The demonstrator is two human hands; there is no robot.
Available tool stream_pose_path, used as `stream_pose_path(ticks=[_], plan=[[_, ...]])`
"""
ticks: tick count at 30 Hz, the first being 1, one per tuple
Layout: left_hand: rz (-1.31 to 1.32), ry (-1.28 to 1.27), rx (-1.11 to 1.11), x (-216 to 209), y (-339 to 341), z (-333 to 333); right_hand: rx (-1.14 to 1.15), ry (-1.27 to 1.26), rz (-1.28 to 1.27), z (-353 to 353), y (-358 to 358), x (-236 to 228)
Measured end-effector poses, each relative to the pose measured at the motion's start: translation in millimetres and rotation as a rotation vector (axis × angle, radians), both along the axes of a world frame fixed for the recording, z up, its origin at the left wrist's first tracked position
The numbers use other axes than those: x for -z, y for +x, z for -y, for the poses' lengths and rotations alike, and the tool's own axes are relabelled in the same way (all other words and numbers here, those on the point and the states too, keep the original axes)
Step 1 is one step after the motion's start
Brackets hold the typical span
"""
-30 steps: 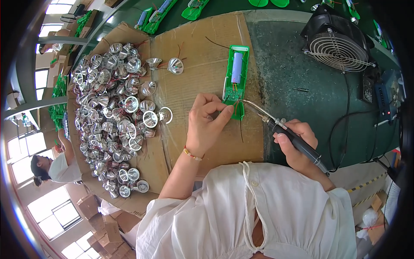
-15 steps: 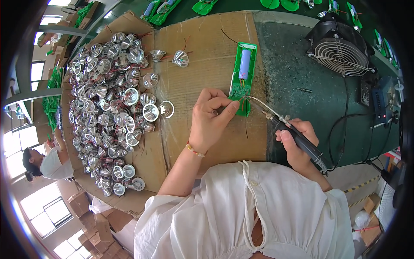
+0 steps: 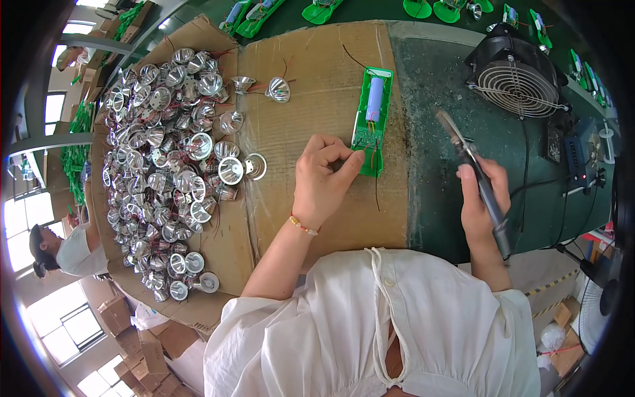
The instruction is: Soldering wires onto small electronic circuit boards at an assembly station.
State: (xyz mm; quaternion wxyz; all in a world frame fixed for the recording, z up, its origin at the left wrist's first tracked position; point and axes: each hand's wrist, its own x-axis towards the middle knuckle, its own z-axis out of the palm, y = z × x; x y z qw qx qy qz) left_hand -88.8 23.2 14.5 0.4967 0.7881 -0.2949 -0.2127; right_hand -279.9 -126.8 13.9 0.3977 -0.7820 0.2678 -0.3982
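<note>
The work in hand looks like soldering wires to the small circuit board inside an open green plastic housing, which lies lengthwise away from the person on a cardboard sheet spread over the dark green desk. A blue cylindrical cell sits in the housing's far half, with thin red leads at its near end; dark wires trail out past both ends. The left hand rests at the housing's near left side, thumb and forefinger brought together beside the board; whether a wire is pinched between them cannot be told. The right hand is closed around the handle of a soldering iron, whose blurred tip points away over the bare desk, well apart from the board. This seems a pause between touches of heat, or the end of a joint. If another joint is due, the next move calls for the lead to be steadied on its pad and the tip brought in clear of the fingers and the cell. To the left lies a heap of silvery reflectors; a metal-grilled fan stands at the far right.
</note>
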Motion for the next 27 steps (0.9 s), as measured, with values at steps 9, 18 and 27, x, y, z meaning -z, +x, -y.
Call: stream_pose_path(ticks=[9,18,27], plan=[[0.109,0.000,-0.017,3,0,3,-0.204,0.424,0.035,-34,17,-12],[0.107,0.005,-0.008,1,1,2,-0.176,0.501,0.078,-33,26,-5],[0.092,0.004,-0.002,1,2,2,-0.061,0.702,0.109,-33,31,-10]])
